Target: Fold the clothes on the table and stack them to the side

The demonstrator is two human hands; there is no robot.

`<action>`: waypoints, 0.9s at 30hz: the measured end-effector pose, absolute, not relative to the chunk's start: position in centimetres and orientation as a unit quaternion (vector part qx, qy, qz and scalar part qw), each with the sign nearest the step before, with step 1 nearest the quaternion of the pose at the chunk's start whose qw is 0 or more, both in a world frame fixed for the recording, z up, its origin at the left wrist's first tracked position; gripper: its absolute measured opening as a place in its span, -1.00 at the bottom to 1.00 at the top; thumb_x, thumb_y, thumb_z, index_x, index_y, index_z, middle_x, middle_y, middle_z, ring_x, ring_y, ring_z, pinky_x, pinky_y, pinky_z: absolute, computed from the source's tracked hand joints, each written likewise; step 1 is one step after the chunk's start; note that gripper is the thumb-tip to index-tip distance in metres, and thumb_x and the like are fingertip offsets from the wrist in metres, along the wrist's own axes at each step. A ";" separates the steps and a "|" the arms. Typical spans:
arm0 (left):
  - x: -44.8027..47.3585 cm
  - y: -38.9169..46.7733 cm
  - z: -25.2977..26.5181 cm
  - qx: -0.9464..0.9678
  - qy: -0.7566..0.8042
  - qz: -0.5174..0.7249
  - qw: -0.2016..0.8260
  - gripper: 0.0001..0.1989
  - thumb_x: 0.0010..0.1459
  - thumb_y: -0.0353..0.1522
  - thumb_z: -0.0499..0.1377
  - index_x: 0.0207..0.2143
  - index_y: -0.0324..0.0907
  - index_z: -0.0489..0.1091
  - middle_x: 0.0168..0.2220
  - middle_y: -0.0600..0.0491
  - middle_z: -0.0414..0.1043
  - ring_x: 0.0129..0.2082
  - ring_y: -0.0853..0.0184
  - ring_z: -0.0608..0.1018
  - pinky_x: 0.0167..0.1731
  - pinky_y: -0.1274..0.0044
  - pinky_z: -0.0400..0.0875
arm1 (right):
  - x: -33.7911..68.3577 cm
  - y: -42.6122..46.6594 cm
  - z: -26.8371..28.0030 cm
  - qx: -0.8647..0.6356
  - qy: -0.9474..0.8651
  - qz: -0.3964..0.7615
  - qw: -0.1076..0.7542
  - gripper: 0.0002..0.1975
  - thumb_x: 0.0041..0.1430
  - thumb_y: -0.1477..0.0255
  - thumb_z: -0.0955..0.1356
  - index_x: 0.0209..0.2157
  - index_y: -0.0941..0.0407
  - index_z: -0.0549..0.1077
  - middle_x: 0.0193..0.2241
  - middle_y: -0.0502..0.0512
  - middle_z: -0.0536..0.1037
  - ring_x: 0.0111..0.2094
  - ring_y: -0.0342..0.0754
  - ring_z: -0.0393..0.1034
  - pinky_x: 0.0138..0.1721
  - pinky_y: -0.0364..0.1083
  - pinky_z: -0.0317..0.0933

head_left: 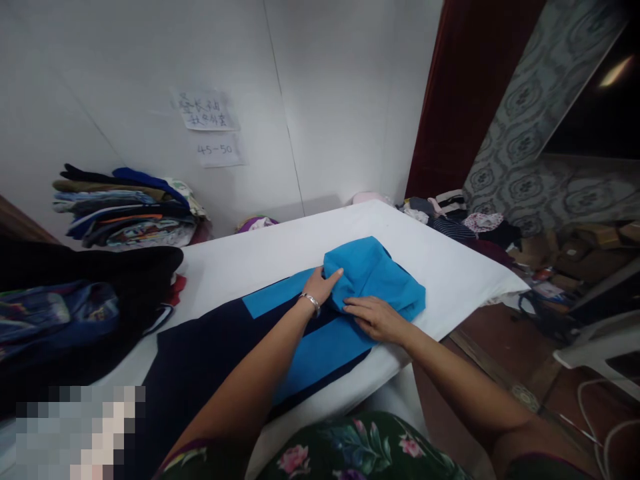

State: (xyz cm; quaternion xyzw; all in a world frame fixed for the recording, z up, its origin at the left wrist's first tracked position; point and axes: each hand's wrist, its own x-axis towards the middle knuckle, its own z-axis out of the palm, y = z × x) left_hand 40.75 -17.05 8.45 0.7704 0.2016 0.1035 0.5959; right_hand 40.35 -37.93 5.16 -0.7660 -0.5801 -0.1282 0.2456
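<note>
A navy-and-blue garment (330,347) lies lengthwise on a white-covered table (450,273). Its far right end is a bunched, bright blue part (373,270), raised in loose folds. Two flat blue strips run along the navy cloth, one on each side. My left hand (323,285), with a silver bracelet at the wrist, grips the edge of the bunched part; its thumb is on top and the fingers are mostly hidden by cloth. On the near side of the bunched part, my right hand (377,319) rests with fingers stretched out over the blue fabric.
A pile of dark clothes (90,320) covers the table's left end. Folded clothes (133,210) are stacked beyond it against the wall. Loose clothes (460,217) lie past the far right edge. A white plastic chair (605,347) stands at right.
</note>
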 end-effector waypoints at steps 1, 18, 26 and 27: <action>41.4 -17.3 8.1 0.761 0.208 0.102 0.607 -0.71 -0.16 -0.28 0.35 -0.37 -0.24 0.44 -0.41 -0.02 0.48 -0.28 0.21 0.48 -0.30 0.48 0.33 | 40.1 -38.0 5.3 -0.764 -0.583 -0.129 0.244 -0.59 0.23 0.52 0.20 0.10 0.08 0.33 0.09 0.20 0.40 0.06 0.00 0.33 -0.02 0.02 0.28; 36.4 -14.4 7.5 0.510 0.263 0.073 0.815 -0.41 -0.21 -0.54 0.15 -0.02 -0.17 0.34 -0.31 0.00 0.51 -0.29 0.23 0.56 -0.26 0.43 0.48 | 41.1 -42.8 4.3 -0.910 -0.352 -0.095 0.195 -0.43 0.24 0.03 0.17 0.14 0.07 0.32 0.20 0.23 0.24 0.25 0.23 -0.01 0.18 0.33 -0.12; 34.5 -12.4 4.4 0.631 0.327 0.078 0.699 -0.44 -0.07 -0.41 0.16 0.06 -0.18 0.28 -0.50 0.13 0.38 -0.61 0.44 0.40 -0.60 0.57 0.32 | 40.5 -42.1 5.7 -0.877 -0.404 -0.074 0.249 -0.45 0.26 0.09 0.18 0.22 -0.02 0.19 0.25 0.15 0.15 0.28 0.15 -0.06 0.22 0.29 -0.16; 34.6 -12.3 4.5 0.652 0.309 0.087 0.687 -0.45 -0.07 -0.39 0.17 0.06 -0.19 0.29 -0.50 0.13 0.39 -0.63 0.45 0.39 -0.62 0.58 0.31 | 40.9 -41.8 6.5 -0.873 -0.398 -0.104 0.264 -0.47 0.27 0.12 0.18 0.23 -0.03 0.17 0.26 0.14 0.13 0.29 0.13 -0.08 0.23 0.28 -0.15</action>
